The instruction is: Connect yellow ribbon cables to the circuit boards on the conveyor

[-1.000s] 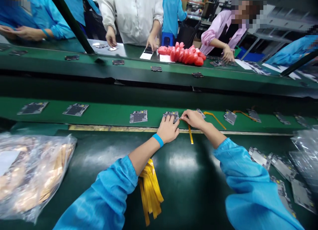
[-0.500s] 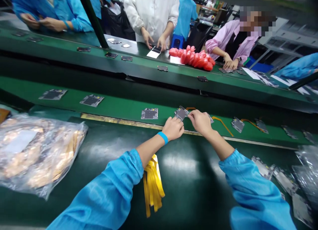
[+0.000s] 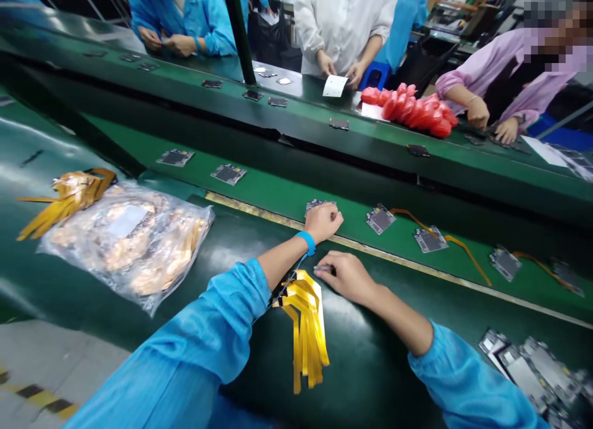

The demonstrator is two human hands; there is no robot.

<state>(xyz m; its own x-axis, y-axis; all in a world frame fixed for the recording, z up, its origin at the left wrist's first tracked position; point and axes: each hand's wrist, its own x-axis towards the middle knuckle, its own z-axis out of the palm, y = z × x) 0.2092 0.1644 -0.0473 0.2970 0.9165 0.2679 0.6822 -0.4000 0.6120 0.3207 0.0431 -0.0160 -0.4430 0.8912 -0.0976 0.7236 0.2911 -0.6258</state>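
My left hand (image 3: pixel 323 223), with a blue wrist strap on it, is curled at the near edge of the green belt. It partly covers a circuit board (image 3: pixel 319 203), and its fingers are closed; whether they grip anything is hidden. Lower and to the right, my right hand (image 3: pixel 348 276) pinches a small grey piece (image 3: pixel 325 269) above the dark green tabletop. A bundle of yellow flex cables (image 3: pixel 306 324) lies just below my hands. Along the belt to the right, a circuit board (image 3: pixel 380 219) has an orange flex cable (image 3: pixel 412 215) at its corner.
More circuit boards (image 3: pixel 228 174) lie on the green belt (image 3: pixel 273 197). A clear bag (image 3: pixel 125 231) of orange cables and another cable bundle (image 3: pixel 74 197) are at left. Stacked boards (image 3: pixel 532 373) lie at right. Across the belt, co-workers handle parts near red wrapped bundles (image 3: pixel 410 109).
The view has turned left. My left hand has moved onto the board to the left of the earlier one. My right hand has drawn back from the belt over the tabletop.
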